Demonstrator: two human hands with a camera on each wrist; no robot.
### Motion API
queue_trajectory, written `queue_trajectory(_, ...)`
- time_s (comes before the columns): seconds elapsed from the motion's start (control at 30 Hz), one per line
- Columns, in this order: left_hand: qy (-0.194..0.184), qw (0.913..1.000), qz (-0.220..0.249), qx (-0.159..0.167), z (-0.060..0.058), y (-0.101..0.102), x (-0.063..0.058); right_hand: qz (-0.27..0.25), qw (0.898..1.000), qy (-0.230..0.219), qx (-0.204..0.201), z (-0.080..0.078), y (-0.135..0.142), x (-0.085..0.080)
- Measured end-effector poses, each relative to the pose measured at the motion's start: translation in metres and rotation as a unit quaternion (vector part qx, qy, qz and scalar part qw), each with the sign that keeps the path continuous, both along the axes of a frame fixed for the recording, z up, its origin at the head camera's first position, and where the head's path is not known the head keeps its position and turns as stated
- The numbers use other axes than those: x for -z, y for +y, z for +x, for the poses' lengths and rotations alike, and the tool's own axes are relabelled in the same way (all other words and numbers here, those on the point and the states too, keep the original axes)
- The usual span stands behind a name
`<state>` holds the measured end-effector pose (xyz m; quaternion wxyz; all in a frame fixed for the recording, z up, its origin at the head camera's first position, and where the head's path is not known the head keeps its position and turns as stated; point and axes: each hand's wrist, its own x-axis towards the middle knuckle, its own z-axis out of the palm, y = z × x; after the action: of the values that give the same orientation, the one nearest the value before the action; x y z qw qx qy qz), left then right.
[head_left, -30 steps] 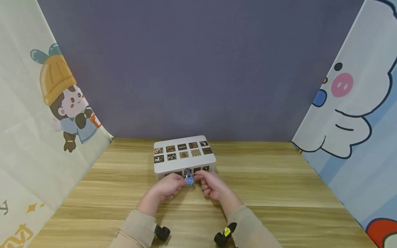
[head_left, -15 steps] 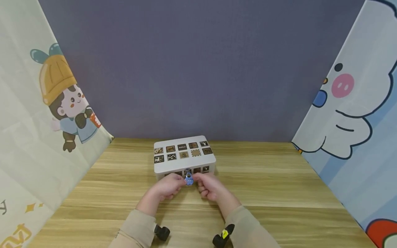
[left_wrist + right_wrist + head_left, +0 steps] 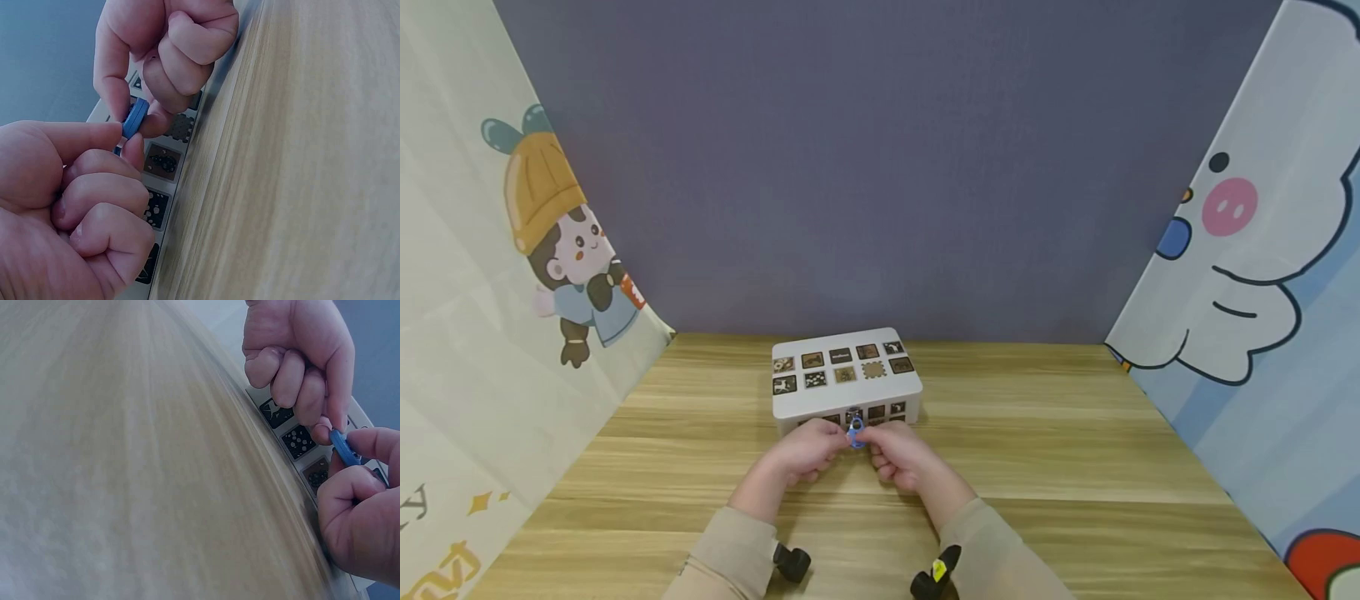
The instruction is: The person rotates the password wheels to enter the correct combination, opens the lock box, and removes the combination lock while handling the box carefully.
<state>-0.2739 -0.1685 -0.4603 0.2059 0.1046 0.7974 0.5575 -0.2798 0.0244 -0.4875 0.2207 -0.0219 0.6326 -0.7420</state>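
Note:
A small blue padlock (image 3: 857,434) with number dials hangs at the front of a white box (image 3: 820,400) printed with dark square pictures. On its left edge, my left hand (image 3: 810,448) pinches it between thumb and index finger, the other fingers curled. My right hand (image 3: 901,454) grips it from the right side, thumb and index on its faces. In the left wrist view the padlock (image 3: 135,119) is seen edge-on between both hands. The right wrist view shows the padlock's blue body (image 3: 344,449); the dials are largely covered by fingers there.
The box stands on a wood-grain table (image 3: 1022,442) near the grey back panel (image 3: 880,167). Cartoon-printed cloths hang at left (image 3: 467,333) and right (image 3: 1247,317). A black wrist camera (image 3: 792,563) sits at the left sleeve, another (image 3: 934,575) at the right.
My right hand has moved left, from beside the padlock to gripping it, and the padlock has turned slightly. My left hand keeps its pinch; the box has not moved.

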Motion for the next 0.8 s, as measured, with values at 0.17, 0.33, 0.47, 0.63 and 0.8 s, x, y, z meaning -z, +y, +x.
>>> queue_trajectory(0.17, -0.001, 1.0, 0.001, -0.009, -0.0005, 0.0005, 0.0003, -0.001, 1.0, 0.001, 0.0, 0.0, -0.0005, 0.0006)
queue_trajectory(0.33, -0.003, 0.9998, 0.003, -0.018, -0.0008, 0.0003, 0.0007, 0.001, 1.0, -0.002, 0.001, -0.0001, -0.001, 0.0014)
queue_trajectory(0.47, -0.003, 0.9998, 0.007, -0.016, -0.0013, 0.0002, 0.0002, -0.001, 1.0, -0.003, 0.001, -0.0006, -0.0015, 0.002)
queue_trajectory(0.63, -0.001, 0.9999, 0.006, -0.009, -0.0015, 0.0005, -0.0004, 0.002, 1.0, 0.0, 0.001, -0.0007, -0.0014, 0.0024)
queue_trajectory(0.8, -0.001, 0.9999, 0.008, -0.009, -0.0016, 0.0003, 0.0005, 0.007, 1.0, 0.0, 0.002, 0.0001, -0.0018, 0.002)
